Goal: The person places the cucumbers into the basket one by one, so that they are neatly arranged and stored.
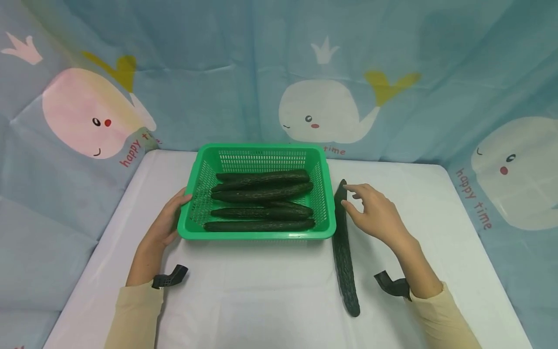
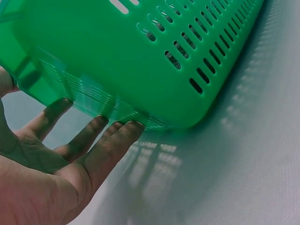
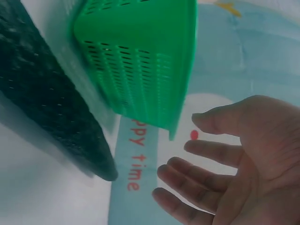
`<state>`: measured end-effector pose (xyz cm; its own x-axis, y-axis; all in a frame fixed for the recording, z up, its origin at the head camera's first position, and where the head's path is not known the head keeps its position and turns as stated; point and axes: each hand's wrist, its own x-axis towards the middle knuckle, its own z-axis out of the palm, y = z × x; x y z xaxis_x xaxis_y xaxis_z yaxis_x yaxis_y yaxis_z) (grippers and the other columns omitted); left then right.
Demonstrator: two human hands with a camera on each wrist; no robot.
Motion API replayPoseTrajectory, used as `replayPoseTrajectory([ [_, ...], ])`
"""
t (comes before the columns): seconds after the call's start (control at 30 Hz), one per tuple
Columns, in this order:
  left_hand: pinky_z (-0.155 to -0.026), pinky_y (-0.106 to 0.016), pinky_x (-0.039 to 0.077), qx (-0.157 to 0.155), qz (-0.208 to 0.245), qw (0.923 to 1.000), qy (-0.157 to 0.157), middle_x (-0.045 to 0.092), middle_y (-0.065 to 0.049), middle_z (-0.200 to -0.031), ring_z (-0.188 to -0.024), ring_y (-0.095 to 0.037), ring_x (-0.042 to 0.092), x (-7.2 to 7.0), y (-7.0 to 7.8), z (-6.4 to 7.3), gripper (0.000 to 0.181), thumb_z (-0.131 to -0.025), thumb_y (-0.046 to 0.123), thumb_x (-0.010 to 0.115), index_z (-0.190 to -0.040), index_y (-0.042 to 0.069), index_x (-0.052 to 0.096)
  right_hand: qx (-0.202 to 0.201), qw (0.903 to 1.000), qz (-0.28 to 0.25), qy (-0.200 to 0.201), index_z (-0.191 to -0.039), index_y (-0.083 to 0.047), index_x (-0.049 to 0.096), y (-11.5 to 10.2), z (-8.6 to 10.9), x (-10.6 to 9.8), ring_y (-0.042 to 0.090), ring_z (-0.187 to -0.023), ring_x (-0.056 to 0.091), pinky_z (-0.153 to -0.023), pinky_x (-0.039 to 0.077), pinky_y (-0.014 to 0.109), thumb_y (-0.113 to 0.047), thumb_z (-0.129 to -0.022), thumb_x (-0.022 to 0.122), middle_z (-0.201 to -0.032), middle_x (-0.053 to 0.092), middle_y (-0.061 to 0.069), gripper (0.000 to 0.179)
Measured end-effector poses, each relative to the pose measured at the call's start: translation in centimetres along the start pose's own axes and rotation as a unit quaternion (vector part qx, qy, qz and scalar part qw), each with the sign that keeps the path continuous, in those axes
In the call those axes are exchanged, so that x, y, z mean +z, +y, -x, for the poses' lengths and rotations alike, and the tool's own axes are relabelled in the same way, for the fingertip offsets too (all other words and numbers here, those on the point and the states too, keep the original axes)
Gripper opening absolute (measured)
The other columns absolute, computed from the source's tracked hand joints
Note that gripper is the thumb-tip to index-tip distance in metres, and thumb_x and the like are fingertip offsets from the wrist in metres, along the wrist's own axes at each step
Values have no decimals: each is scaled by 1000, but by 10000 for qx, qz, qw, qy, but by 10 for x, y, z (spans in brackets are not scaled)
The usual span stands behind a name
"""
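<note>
A green plastic basket holds several dark green cucumbers lying lengthwise. At its left end my left hand grips the basket, the thumb at the rim. In the left wrist view, the fingertips of that hand touch the outer wall. Along the basket's right side, a single long cucumber lies on the white surface, pointing away from me. Over its far end hovers my right hand, thumb and fingers apart. The right wrist view shows a gap between this hand and the cucumber.
White cloth covers the table. A blue curtain printed with whales hangs behind it and along both sides. Black wrist-worn cameras sit by the beige sleeves.
</note>
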<state>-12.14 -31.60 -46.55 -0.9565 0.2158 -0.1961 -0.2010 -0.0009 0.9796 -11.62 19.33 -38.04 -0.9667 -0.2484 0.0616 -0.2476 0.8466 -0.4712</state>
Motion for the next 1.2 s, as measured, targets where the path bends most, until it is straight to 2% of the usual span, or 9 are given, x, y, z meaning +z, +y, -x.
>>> replayPoseTrajectory([
  [0.23,-100,-21,60,-40,-36,10000,6,48,5,-148,-126,-4,61,1,1,0,69,-114,44,38,-171,16,15,293,9994,-15,-197,-147,-4,59,7,13,16,44,-117,70,-81,60,60,-27,-106,64,-140,66,23,48],
  [0.5,-99,-22,60,-69,-40,9999,82,48,3,-149,-125,-3,63,2,3,1,70,-113,45,39,-172,17,14,596,9964,-40,-601,-148,6,54,15,23,43,46,-119,70,-89,61,64,-30,-105,64,-140,65,29,57],
  [0.6,-100,-21,60,-44,-23,10000,68,45,-3,-154,-126,-3,62,2,3,1,70,-113,45,38,-172,17,14,616,9954,-77,-736,-149,10,51,15,25,52,46,-115,72,-84,64,61,-31,-104,64,-137,66,32,62],
  [0.73,-100,-21,60,-9,-40,10000,37,40,-9,-159,-127,-3,62,2,2,0,69,-113,44,37,-172,17,13,660,9946,-111,-787,-150,11,50,15,25,58,41,-105,74,-74,65,53,-31,-103,64,-124,71,30,64],
  [0.87,-100,-22,60,-2,-62,10000,21,41,-7,-157,-127,-3,62,1,1,0,68,-114,45,37,-172,17,14,730,9939,-15,-832,-148,9,52,13,24,60,31,-92,72,-65,62,45,-33,-100,68,-109,72,23,65],
  [1.03,-99,-21,60,-5,-88,10000,47,41,-7,-157,-127,-3,62,1,1,1,69,-113,45,38,-172,17,14,750,9932,275,-841,-144,9,55,11,23,64,35,-94,72,-68,62,51,-40,-95,76,-110,71,25,72],
  [1.1,-99,-21,60,-6,-90,9999,64,43,-6,-156,-126,-3,62,1,1,1,69,-113,45,38,-172,16,15,755,9927,415,-842,-144,12,53,10,23,66,40,-101,73,-72,63,55,-43,-91,80,-118,70,29,81],
  [1.2,-99,-21,60,0,-82,9999,71,44,-4,-155,-127,-3,62,1,1,1,69,-113,45,38,-171,16,15,807,9918,523,-839,-140,12,54,10,22,68,42,-101,73,-71,63,56,-48,-85,86,-118,69,30,88],
])
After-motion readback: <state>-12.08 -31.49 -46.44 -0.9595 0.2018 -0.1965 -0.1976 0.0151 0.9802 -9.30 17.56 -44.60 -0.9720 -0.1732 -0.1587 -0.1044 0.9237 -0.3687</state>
